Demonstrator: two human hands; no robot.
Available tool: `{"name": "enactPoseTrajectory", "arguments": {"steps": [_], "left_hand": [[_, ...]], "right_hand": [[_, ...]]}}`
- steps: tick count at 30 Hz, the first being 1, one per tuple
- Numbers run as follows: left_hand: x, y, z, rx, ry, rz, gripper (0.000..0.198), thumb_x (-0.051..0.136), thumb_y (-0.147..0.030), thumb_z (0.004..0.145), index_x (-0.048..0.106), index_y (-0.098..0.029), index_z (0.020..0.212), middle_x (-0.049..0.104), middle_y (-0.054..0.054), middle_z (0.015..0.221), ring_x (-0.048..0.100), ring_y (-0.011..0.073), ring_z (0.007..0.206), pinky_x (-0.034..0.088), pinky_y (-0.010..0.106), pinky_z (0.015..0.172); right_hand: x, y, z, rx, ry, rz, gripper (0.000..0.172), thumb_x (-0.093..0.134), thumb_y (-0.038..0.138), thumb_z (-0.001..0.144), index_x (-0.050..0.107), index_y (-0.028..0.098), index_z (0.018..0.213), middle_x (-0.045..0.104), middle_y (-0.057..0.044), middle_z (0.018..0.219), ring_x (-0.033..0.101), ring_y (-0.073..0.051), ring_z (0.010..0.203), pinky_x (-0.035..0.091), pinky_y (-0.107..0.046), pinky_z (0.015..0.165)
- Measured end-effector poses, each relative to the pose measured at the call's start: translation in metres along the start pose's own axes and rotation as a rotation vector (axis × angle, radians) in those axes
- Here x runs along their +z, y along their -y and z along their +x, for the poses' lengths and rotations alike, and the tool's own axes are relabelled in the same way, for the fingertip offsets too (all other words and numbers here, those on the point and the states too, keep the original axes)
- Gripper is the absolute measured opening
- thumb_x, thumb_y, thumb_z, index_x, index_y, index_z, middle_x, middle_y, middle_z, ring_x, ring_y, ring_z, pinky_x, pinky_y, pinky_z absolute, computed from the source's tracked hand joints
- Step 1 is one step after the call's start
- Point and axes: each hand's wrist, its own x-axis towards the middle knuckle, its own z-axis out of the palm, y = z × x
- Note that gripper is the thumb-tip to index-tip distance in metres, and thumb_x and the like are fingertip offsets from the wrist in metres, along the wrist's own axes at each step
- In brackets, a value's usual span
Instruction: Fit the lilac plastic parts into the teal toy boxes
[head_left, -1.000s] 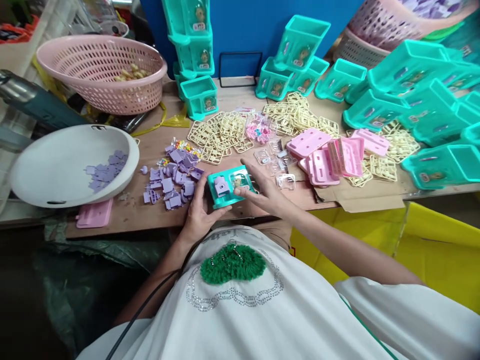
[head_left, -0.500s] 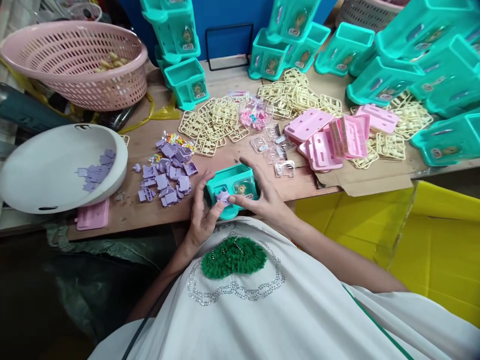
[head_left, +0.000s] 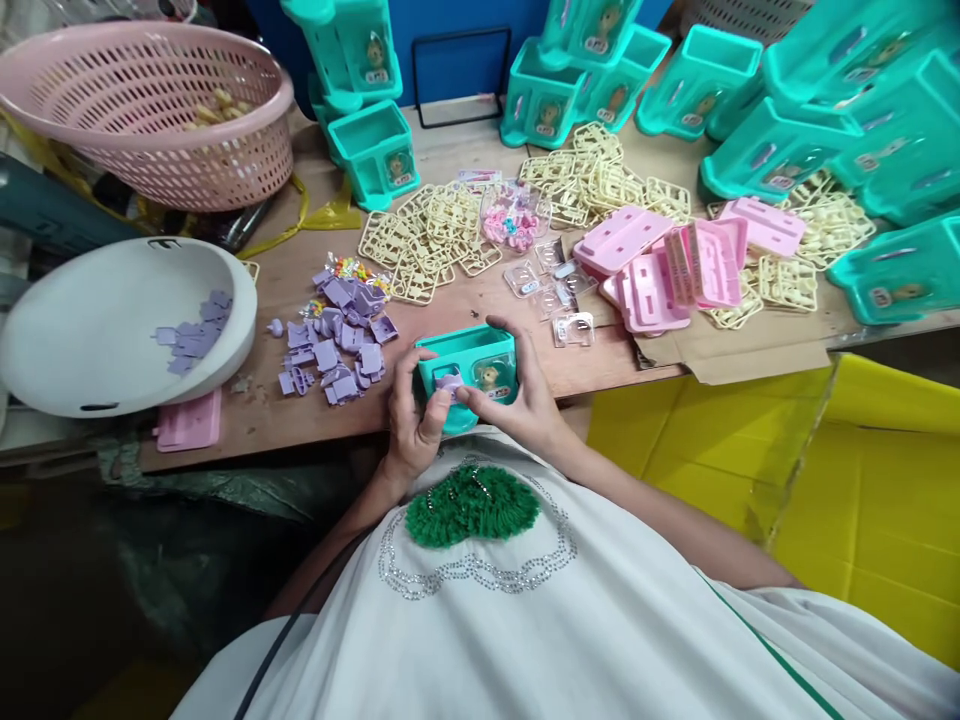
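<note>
Between my two hands is a teal plastic box (head_left: 469,345), open at the top, with a small figure behind a clear cover (head_left: 492,376) on its front. My left hand (head_left: 414,425) grips the box's left end, its thumb by a small purple plastic piece (head_left: 450,382) at the box's front opening. Wrapped round the right end is my right hand (head_left: 529,400), with its thumb also pressing near the purple piece. How deep the piece sits in the opening is hard to tell. To the left lies a pile of purple plastic parts (head_left: 341,345).
A white bowl (head_left: 97,330) and a pink basket (head_left: 150,140) stand at left. Cream plastic frames (head_left: 424,240), clear plastic parts (head_left: 555,285) and pink trays (head_left: 652,290) lie behind and right. Teal boxes (head_left: 697,80) are stacked along the back and right, above a yellow box (head_left: 675,450).
The purple piece now shows less and sits closer against the teal box's front. My left thumb has shifted slightly; both hands keep their hold on the box.
</note>
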Motion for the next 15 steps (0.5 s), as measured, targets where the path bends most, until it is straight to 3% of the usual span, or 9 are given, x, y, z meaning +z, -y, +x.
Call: {"name": "enactPoseTrajectory", "arguments": {"steps": [5,10,15], "left_hand": [[0.003,-0.001,0.006,-0.142,-0.025,-0.098,0.045,0.042,-0.059,0.108,0.051,-0.027,0.137,0.063,0.010,0.138,0.064,0.0242,0.128,0.053,0.036,0.110],[0.006,0.005,0.004,-0.211,-0.072,-0.169,0.048,0.046,-0.063,0.106,0.054,-0.026,0.136,0.066,0.009,0.135,0.066,0.0224,0.128,0.054,0.034,0.110],[0.010,0.003,0.001,-0.254,-0.125,-0.162,0.053,0.049,-0.069,0.103,0.054,-0.026,0.133,0.065,0.011,0.132,0.065,0.0228,0.123,0.055,0.035,0.106]], "right_hand": [[-0.006,-0.002,0.018,0.132,0.058,0.090,0.098,0.086,0.057,0.078,0.040,0.023,0.157,0.061,-0.014,0.140,0.066,-0.029,0.118,0.059,-0.047,0.106],[-0.013,0.002,0.031,0.206,0.148,0.151,0.099,0.088,0.050,0.077,0.042,0.025,0.160,0.067,-0.011,0.134,0.068,-0.026,0.113,0.064,-0.041,0.097],[-0.012,-0.001,0.030,0.151,0.159,0.090,0.096,0.087,0.054,0.077,0.044,0.024,0.158,0.069,-0.008,0.117,0.068,-0.023,0.097,0.065,-0.037,0.081]]}}
